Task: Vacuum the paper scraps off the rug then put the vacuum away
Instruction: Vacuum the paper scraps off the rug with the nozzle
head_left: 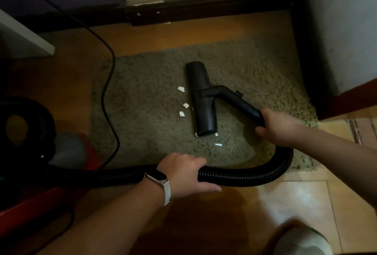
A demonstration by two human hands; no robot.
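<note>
- The floor nozzle [202, 99] lies flat on the shaggy olive rug [255, 75], roughly at its centre, long axis running away from the person
- The right hand [277, 128] is closed around the rigid black wand handle [240, 104], just behind the elbow joint that enters the nozzle
- The left hand [187, 173] is wrapped over the ribbed black hose [244, 177], which curves along the near rug edge and runs left toward the dark canister body [26, 132]; a light wristband [163, 183] sits on that wrist
- The hands are well apart, each clamped on a different section of the same vacuum
- White paper scraps [181, 89] remain on the rug: three just left of the nozzle, more at its near end, one a little nearer still
- Handling estimate: the wand is stiff and steers the nozzle directly, so it is the correct grip point; the hose is flexible and springy and probably needs the supporting hand to stop it dragging over scraps
- The scraps look light and thin; the deep pile may hold them, so slow passes are advisable
- A power cord [110, 83] crosses the left rug edge and could snag the nozzle
- Containers: none identifiable; the red shapes at lower left are too dark to make out
</note>
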